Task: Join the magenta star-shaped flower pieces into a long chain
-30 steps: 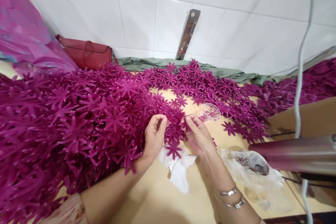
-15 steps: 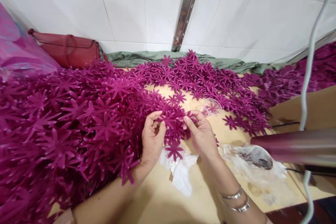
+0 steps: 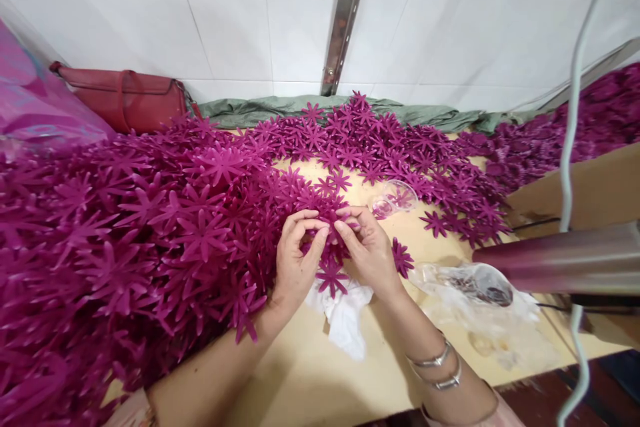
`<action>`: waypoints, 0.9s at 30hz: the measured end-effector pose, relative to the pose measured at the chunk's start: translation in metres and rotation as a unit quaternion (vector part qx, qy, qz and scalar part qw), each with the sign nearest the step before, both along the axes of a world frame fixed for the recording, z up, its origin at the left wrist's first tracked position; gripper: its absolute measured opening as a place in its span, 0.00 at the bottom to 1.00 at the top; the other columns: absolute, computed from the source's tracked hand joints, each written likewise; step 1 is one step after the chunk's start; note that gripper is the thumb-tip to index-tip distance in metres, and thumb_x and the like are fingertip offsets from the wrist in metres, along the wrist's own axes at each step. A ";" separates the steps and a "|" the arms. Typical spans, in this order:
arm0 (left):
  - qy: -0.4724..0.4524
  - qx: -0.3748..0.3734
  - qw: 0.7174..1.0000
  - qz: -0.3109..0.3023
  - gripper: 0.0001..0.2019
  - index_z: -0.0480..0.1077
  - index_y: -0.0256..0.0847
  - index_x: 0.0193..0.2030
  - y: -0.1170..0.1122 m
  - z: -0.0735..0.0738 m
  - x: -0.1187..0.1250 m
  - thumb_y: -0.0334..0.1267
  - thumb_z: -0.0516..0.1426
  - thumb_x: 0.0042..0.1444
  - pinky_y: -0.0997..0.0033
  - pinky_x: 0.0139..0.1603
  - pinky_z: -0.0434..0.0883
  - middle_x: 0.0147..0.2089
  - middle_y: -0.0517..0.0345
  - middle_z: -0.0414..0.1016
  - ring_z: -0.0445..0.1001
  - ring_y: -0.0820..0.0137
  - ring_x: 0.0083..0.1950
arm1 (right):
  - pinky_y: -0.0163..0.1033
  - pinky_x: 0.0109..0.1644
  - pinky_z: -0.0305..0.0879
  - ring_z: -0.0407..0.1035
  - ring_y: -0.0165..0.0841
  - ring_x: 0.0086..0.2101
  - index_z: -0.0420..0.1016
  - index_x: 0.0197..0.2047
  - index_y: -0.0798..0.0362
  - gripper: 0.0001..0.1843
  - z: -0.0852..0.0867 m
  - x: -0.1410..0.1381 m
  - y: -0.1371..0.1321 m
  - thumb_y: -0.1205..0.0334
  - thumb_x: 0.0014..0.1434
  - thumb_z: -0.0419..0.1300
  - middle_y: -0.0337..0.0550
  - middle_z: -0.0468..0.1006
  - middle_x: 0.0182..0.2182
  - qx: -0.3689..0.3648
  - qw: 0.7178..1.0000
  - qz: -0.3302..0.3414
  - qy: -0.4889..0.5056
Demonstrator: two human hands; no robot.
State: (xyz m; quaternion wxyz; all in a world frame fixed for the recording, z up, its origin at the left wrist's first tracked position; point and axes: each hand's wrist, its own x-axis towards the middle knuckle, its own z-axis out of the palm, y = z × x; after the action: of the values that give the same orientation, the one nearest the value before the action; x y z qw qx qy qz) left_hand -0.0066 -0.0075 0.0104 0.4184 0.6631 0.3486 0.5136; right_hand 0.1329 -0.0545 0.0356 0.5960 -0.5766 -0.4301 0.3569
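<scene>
In the head view, my left hand (image 3: 299, 257) and my right hand (image 3: 367, 250) meet almost fingertip to fingertip in front of the pile. Thumb and fingers of both are pinched on a purple flower-shaped piece (image 3: 332, 219) with narrow petals. Its outline blends with the flowers behind and is partly covered by my fingers. Below them one flower piece (image 3: 332, 278) overlaps a crumpled white tissue (image 3: 345, 323). Another flower piece (image 3: 401, 257) lies just right of my right hand. A heap of such flower pieces (image 3: 150, 213) spreads beside my left hand and forearm.
Behind lie more flower pieces (image 3: 380, 140) and a clear round lid-like plastic item (image 3: 403, 195). To the right are a plastic bag (image 3: 450, 287), a metallic cylinder (image 3: 565, 257) and a hanging white cable (image 3: 570, 127). A red handbag (image 3: 135, 101) rests by the tiled wall.
My hands have drawn together, their fingertips now nearly meeting. The flower piece right of my right hand, mostly hidden before, now shows. The whole view has shifted slightly.
</scene>
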 end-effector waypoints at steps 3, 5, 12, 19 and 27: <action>-0.003 0.008 0.999 0.042 0.06 0.74 0.42 0.42 0.001 0.002 0.000 0.38 0.57 0.68 0.64 0.60 0.72 0.47 0.53 0.74 0.74 0.66 0.55 | 0.39 0.45 0.70 0.74 0.33 0.36 0.75 0.50 0.47 0.14 0.002 0.000 -0.001 0.48 0.68 0.60 0.39 0.79 0.36 0.017 0.998 -0.005 -0.068; -0.002 0.019 0.997 0.070 0.06 0.74 0.42 0.45 -0.001 0.003 -0.001 0.38 0.56 0.69 0.63 0.60 0.72 0.51 0.51 0.73 0.74 0.65 0.57 | 0.42 0.53 0.71 0.76 0.36 0.45 0.76 0.51 0.46 0.13 0.004 0.002 -0.001 0.50 0.70 0.58 0.43 0.82 0.44 0.040 0.994 0.001 -0.106; 0.027 0.087 0.994 0.067 0.11 0.72 0.44 0.54 -0.017 0.010 -0.006 0.35 0.58 0.67 0.70 0.48 0.76 0.66 0.48 0.64 0.74 0.75 0.43 | 0.50 0.68 0.65 0.73 0.38 0.58 0.81 0.51 0.44 0.12 0.004 0.006 -0.002 0.59 0.70 0.57 0.45 0.81 0.56 0.104 0.966 -0.009 -0.237; 0.109 0.147 0.969 -0.166 0.09 0.72 0.42 0.49 -0.019 0.009 0.003 0.29 0.53 0.68 0.63 0.57 0.74 0.46 0.53 0.79 0.77 0.66 0.52 | 0.50 0.69 0.64 0.73 0.38 0.59 0.78 0.56 0.53 0.19 -0.003 0.034 0.035 0.69 0.68 0.51 0.53 0.80 0.57 0.073 0.932 -0.069 -0.347; 0.238 0.155 0.947 -0.150 0.12 0.72 0.42 0.56 -0.016 -0.004 0.009 0.34 0.55 0.67 0.47 0.68 0.68 0.58 0.49 0.79 0.73 0.57 0.64 | 0.44 0.65 0.64 0.73 0.42 0.58 0.76 0.59 0.66 0.29 -0.003 0.046 0.099 0.82 0.58 0.47 0.63 0.79 0.57 -0.120 0.833 -0.011 -0.540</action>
State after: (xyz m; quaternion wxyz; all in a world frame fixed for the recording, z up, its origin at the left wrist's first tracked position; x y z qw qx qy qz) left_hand 0.0019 -0.0231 0.0067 0.2876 0.8672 0.2510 0.3198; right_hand 0.1790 0.0449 0.0330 0.1986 -0.7490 -0.6314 0.0309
